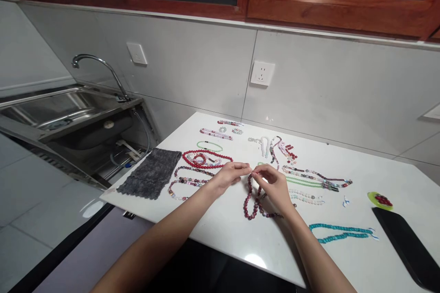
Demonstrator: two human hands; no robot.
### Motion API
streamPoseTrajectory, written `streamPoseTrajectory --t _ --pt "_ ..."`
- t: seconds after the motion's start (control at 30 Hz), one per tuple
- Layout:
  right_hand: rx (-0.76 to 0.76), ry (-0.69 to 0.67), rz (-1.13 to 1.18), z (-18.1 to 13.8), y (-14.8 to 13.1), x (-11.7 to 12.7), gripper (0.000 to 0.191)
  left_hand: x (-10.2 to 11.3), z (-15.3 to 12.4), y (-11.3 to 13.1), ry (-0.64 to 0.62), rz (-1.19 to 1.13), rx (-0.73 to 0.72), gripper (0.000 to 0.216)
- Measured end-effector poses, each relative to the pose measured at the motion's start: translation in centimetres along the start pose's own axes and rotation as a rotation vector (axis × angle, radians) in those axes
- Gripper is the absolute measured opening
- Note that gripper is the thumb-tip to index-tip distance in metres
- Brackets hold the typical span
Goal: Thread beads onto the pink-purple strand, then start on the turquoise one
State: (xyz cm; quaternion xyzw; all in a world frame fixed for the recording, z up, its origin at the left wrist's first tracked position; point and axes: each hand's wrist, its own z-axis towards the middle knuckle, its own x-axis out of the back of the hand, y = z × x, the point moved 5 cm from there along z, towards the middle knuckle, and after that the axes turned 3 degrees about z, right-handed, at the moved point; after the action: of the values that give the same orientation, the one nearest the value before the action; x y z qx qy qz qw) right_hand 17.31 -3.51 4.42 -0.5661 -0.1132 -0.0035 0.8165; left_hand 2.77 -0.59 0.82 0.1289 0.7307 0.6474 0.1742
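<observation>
A dark red bead string (250, 207) hangs in loops from my fingertips, its lower part lying on the white tabletop. My right hand (273, 183) pinches its upper end between thumb and finger. My left hand (231, 176) meets it there, fingertips pressed together; what they pinch is too small to make out. Left of my hands lie a bright red bead necklace (190, 159) and multicoloured bead strings (180, 181). On the right are green bead strings (305, 182), a pale bead string (304, 197) and a turquoise bead string (343, 228).
A dark grey cloth (151, 174) covers the table's left corner. At the right lie a black phone-like slab (405, 247) and a green dish (374, 199) holding red beads. More bead strings (216, 134) lie toward the wall. A steel sink (20, 112) with a faucet (103, 64) stands at left.
</observation>
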Motion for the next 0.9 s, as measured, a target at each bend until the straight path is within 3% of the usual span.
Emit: streamPoseTrajectory --t 0.2,0.57,0.9 --pt "-0.091 -0.022 0.103 0.1 0.8 0.0 0.020 0.2 -0.1 1.4 0.168 0.110 -0.252 0.020" --pt "-0.258 -0.001 0.300 -0.1 1.4 -0.1 0.023 -0.4 -2.1 4.0 0.375 0.420 -0.509 0.007" --pt "-0.318 -0.003 0.453 -0.1 1.3 -0.1 0.030 -0.7 -2.0 4.0 0.371 0.379 -0.502 0.012"
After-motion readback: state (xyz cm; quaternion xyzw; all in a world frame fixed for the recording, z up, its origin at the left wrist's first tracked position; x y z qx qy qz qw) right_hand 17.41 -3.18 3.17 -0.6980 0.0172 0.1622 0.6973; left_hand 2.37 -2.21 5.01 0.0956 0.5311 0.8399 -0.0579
